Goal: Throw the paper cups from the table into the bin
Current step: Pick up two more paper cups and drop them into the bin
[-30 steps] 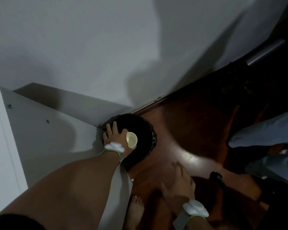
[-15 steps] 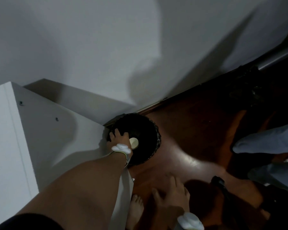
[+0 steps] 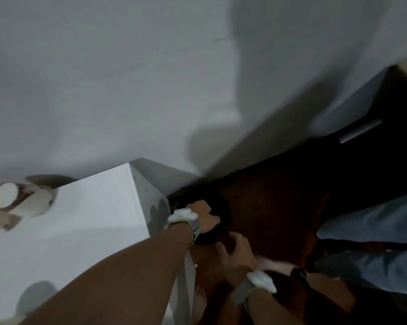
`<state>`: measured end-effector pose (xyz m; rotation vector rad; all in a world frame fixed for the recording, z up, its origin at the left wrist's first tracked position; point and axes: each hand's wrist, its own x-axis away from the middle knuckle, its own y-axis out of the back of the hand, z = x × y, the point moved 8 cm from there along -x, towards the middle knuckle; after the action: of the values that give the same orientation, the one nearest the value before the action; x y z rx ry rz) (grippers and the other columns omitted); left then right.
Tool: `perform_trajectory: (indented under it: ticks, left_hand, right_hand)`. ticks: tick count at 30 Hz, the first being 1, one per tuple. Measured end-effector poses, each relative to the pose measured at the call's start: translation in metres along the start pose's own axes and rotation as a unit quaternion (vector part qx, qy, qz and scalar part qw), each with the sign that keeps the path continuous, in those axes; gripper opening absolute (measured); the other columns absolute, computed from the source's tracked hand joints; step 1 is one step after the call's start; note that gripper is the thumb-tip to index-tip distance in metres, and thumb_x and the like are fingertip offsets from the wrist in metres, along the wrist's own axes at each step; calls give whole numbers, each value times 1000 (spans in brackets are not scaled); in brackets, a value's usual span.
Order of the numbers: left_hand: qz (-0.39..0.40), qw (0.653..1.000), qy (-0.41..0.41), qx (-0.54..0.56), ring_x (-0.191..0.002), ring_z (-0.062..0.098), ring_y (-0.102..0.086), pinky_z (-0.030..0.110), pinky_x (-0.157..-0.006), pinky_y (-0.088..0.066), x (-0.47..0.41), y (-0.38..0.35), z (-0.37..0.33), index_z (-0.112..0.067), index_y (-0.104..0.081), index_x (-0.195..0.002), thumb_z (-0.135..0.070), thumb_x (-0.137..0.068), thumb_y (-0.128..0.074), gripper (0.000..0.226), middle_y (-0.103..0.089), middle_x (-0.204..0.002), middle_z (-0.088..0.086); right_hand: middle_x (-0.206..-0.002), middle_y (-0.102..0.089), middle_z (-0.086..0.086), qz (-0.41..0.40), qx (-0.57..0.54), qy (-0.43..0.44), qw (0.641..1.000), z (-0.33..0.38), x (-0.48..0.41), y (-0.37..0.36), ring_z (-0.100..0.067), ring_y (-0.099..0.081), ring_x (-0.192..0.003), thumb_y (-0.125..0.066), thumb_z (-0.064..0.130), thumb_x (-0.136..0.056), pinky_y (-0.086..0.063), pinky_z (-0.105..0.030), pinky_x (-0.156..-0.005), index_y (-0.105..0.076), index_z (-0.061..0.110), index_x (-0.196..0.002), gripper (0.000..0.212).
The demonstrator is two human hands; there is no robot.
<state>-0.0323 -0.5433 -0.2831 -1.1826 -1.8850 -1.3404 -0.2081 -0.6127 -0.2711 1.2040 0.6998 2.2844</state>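
The left hand (image 3: 203, 218) covers most of the bin (image 3: 223, 208); blurred cups (image 3: 17, 202) at nine o'clock are cut off.

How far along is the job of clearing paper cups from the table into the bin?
Done: nothing certain; the bin's inside is too dark to show any cup. In hand: the left hand hangs curled over the bin's mouth, with no cup visible in it; the right hand hovers open and empty beside the bin. Left: on the white table, pale blurred things that may be paper cups remain at its far left edge.
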Motion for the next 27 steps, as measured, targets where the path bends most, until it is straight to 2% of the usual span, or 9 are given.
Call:
perform_trajectory:
  ticks: [4,6,9,13,17,20,22,25,27]
  left_hand:
    - [-21,996,-48,70,-109,22,-68,34,-95,-57,61,31,-12,-28,-62,-129,-56,-82,-78,56,-66,-129,-1]
    - [-35,989,-83,114,-113,19,-68,28,-93,-55,96,49,-14,-30,-65,-127,-56,-81,-81,55,-69,-129,-4]
    - [-66,976,-123,169,-114,13,-67,16,-79,-47,165,88,7,-31,-66,-128,-57,-81,-83,56,-70,-127,-9]
    - [-85,960,-161,212,-111,14,-69,28,-96,-53,219,126,25,-29,-67,-128,-50,-81,-87,55,-73,-124,-9]
    - [-138,941,-166,262,-101,12,-71,32,-97,-55,283,177,92,-32,-69,-120,-46,-82,-87,44,-75,-116,-13]
    - [-184,925,-150,297,-93,11,-69,29,-86,-54,312,214,142,-32,-70,-117,-42,-84,-86,39,-76,-115,-12]
    - [-213,909,-140,328,-92,12,-70,27,-80,-50,330,232,179,-32,-70,-114,-39,-86,-85,33,-76,-113,-10]
    - [-242,896,-122,352,-95,15,-73,29,-81,-49,343,245,229,-33,-71,-113,-38,-88,-83,28,-78,-111,-7]
    - [-249,896,-99,354,-100,19,-73,35,-87,-53,349,247,262,-32,-71,-113,-38,-87,-83,29,-78,-111,-5]
  right_hand:
    - [-149,-51,-5,5,-49,27,998,41,21,34,-27,-52,-135,-64,45,-99,-45,-41,-108,-49,19,-146,56]
    - [-148,-53,-6,4,-73,24,997,56,40,49,-27,-53,-134,-65,44,-99,-45,-37,-106,-49,17,-147,57]
    - [-146,-57,-6,-9,-115,32,993,88,85,68,-27,-54,-135,-66,42,-99,-46,-41,-108,-51,16,-146,56]
    - [-135,-64,-5,-40,-192,44,980,109,104,84,-21,-60,-124,-68,35,-99,-46,-33,-96,-56,15,-139,46]
    - [-122,-69,-2,-36,-223,104,969,156,146,71,-16,-65,-108,-68,31,-99,-47,-24,-85,-60,18,-133,37]
    - [-118,-71,-6,-19,-240,133,961,194,166,51,-24,-70,-106,-67,27,-101,-52,-32,-87,-60,15,-131,34]
    - [-115,-71,-3,2,-244,146,959,214,176,33,-23,-73,-101,-66,27,-101,-52,-35,-81,-60,16,-131,33]
    - [-111,-73,0,33,-223,155,962,236,182,10,-23,-75,-94,-66,32,-100,-53,-39,-80,-63,19,-129,31]
    - [-109,-74,-2,57,-208,158,964,250,188,-9,-22,-76,-89,-68,34,-99,-50,-34,-74,-65,20,-124,29]
